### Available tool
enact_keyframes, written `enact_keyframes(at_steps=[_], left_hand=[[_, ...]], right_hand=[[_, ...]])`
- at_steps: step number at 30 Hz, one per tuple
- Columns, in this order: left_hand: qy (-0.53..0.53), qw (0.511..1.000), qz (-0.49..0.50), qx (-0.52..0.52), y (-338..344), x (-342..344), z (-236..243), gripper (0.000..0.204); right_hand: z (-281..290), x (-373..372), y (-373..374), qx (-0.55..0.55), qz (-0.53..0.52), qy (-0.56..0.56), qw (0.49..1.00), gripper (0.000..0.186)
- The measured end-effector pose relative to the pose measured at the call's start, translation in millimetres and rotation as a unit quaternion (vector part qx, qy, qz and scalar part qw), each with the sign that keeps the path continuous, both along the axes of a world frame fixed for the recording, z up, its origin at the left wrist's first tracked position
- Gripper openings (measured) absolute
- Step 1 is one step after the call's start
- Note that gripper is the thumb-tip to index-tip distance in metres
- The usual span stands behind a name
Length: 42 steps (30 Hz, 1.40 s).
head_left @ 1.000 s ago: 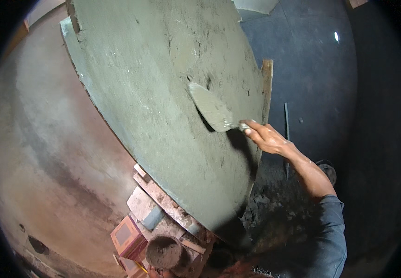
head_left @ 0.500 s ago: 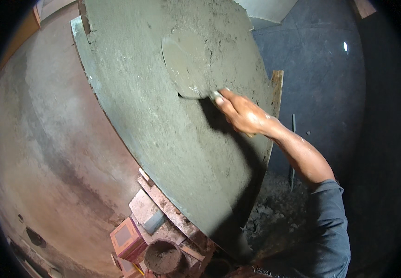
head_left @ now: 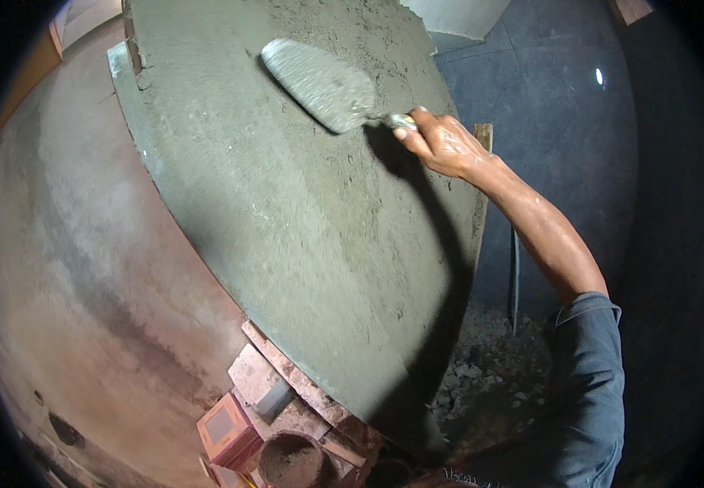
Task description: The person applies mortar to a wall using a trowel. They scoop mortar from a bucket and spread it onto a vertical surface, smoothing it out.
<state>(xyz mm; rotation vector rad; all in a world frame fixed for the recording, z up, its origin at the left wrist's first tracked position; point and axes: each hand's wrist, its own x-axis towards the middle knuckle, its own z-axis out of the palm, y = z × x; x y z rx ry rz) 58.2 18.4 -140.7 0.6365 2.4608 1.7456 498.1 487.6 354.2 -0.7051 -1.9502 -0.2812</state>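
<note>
My right hand (head_left: 448, 145) is closed round the handle of a trowel (head_left: 319, 84), its arm reaching in from the lower right. The trowel's broad, rounded blade points to the upper left and is smeared with wet grey mortar. Beneath it lies a large panel of wet grey mortar (head_left: 287, 236), smooth toward the left and rougher with small pits along the right. A dark shadow of the blade's lower edge falls on the mortar; whether the blade touches it I cannot tell. My left hand is outside the view.
Bottom left, a round bucket (head_left: 293, 462) stands beside a pink and orange box (head_left: 227, 429) and several blocks (head_left: 259, 376). A wooden board (head_left: 483, 140) edges the panel's right side. Rubble (head_left: 482, 370) lies at lower right, near a thin rod (head_left: 515, 285). A stained wall (head_left: 83, 244) fills the left.
My right hand has moved up and slightly right with the trowel. The blade, flat on the mortar before, now shows its face more plainly and is turned further toward the left.
</note>
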Motion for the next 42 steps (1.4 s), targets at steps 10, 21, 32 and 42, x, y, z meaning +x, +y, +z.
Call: enact_keyframes(at_steps=[10,21,32,42], left_hand=[[0.054,0.998,0.001,-0.036,12,-3,4,0.042],[0.078,0.996,-0.007,-0.043,8,-2,-2,0.040],[0.136,0.988,-0.014,-0.067,17,2,-3,0.039],[0.188,0.977,-0.001,-0.104,17,-1,3,0.038]], right_hand=[[60,22,101,-0.041,-0.072,0.076,0.994,0.066],[-4,60,109,-0.387,-0.003,0.181,0.904,0.062],[85,-14,13,-0.308,0.280,0.184,0.890,0.050],[-13,6,-14,-0.254,0.086,-0.072,0.961,0.068]])
